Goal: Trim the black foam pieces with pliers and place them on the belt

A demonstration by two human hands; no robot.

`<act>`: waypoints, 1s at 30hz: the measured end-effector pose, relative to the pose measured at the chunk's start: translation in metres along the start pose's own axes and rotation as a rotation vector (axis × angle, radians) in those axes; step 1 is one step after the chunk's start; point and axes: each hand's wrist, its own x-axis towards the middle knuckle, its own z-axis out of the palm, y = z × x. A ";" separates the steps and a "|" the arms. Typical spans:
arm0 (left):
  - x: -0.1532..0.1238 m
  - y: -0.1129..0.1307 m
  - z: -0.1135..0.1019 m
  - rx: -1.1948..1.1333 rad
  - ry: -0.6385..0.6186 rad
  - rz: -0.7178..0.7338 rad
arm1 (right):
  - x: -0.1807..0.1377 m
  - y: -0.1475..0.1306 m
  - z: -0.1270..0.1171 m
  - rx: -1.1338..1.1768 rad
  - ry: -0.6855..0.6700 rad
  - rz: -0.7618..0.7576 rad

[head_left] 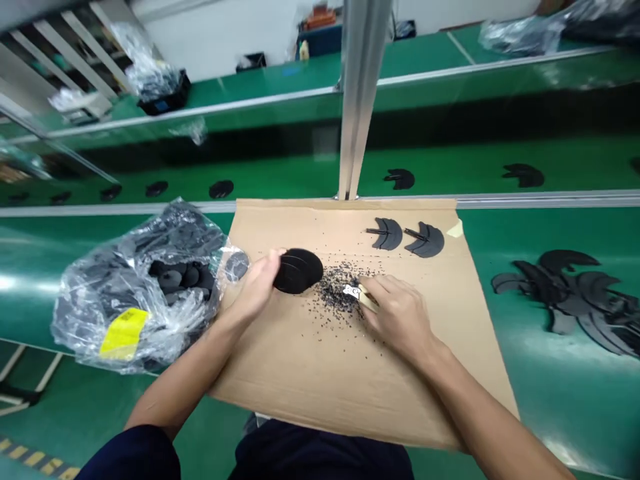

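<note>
My left hand [257, 288] grips a black oval rubber piece [299, 270] and holds it over a sheet of brown cardboard [300, 360]. My right hand [397, 313] is closed around a small blade tool [356, 292] with a pale handle, its metal tip beside the piece. Black shavings [337, 293] lie scattered on the cardboard between my hands. Two trimmed black pieces [406, 237] lie at the far right of the cardboard.
A clear plastic bag [140, 287] of black pieces with a yellow label sits to the left. A heap of black offcuts [575, 293] lies on the green bench at right. Single black pieces ride the green belt [400, 179] behind a metal post [357, 100].
</note>
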 end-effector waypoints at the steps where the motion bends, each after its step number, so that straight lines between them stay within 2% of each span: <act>1: 0.014 0.003 -0.008 0.042 0.060 0.003 | 0.000 0.000 0.000 0.005 -0.005 -0.006; 3: 0.051 0.010 -0.023 0.197 0.167 0.111 | -0.001 -0.002 0.001 0.010 -0.013 -0.010; 5: 0.094 0.018 -0.034 0.380 0.244 0.291 | -0.002 -0.005 0.002 0.022 -0.023 -0.001; 7: 0.135 0.020 -0.039 0.568 0.247 0.438 | -0.004 -0.007 0.002 0.037 -0.036 0.008; 9: 0.166 0.016 -0.037 0.801 0.182 0.446 | -0.005 -0.010 0.002 0.043 -0.063 0.022; 11: 0.185 0.008 -0.031 0.982 0.071 0.393 | -0.006 -0.011 0.001 0.039 -0.101 0.043; 13: 0.192 0.000 -0.024 1.065 -0.015 0.368 | -0.007 -0.012 -0.001 0.035 -0.136 0.073; 16: 0.184 -0.003 -0.009 1.093 -0.016 0.417 | -0.008 -0.012 -0.006 0.051 -0.132 0.088; 19: 0.166 0.006 0.018 1.118 -0.065 0.517 | -0.010 -0.014 -0.009 0.070 -0.108 0.062; 23: 0.158 0.026 0.081 1.148 -0.325 0.645 | -0.011 -0.016 -0.008 0.008 -0.168 0.132; 26: 0.176 0.040 0.136 1.175 -0.410 0.643 | -0.012 -0.016 -0.007 0.017 -0.166 0.119; 30: 0.212 0.050 0.188 1.217 -0.368 0.495 | -0.013 -0.015 -0.007 0.036 -0.182 0.108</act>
